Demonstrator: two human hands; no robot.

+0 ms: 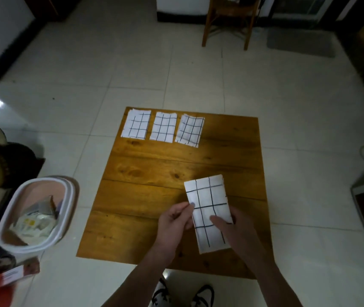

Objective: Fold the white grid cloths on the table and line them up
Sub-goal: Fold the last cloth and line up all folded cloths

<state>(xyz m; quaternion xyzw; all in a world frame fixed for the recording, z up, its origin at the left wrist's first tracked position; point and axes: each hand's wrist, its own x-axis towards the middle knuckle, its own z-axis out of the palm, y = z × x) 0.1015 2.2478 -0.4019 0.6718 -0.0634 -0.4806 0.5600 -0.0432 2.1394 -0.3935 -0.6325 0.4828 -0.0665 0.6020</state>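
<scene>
Grid cloth held over the table, three already lined up

Grid cloth number four (208,212), a long white rectangle crossed by dark hand-drawn-looking lines, sits near the front right of a wooden table (145,191). It appears folded into a narrow strip, its near end reaching almost to the table's front edge. The left hand (175,220) pinches its left edge between thumb and fingertips. The right hand (232,224) grips the right edge, with a finger lying across the top surface. Both hands are closed on the cloth, one on each side.

Three folded cloths lie along the far left edge of the table: the left one (136,126), the middle one (163,127) and the right one (189,130). They sit side by side with narrow gaps, and the right one is slightly tilted.

Judging from this, the cloth looks thin and limp. It could sag or fall open if lifted by the edges alone, undoing the fold. Placed carelessly, it could land crooked or overlap the tilted third cloth, spoiling the row.

The table is flat, with glossy orange-brown planks showing knots and grain. Around it is a pale tiled floor. A white plastic bin (37,209) holding wrappers stands to the left, and a wooden chair (229,21) stands beyond.
</scene>
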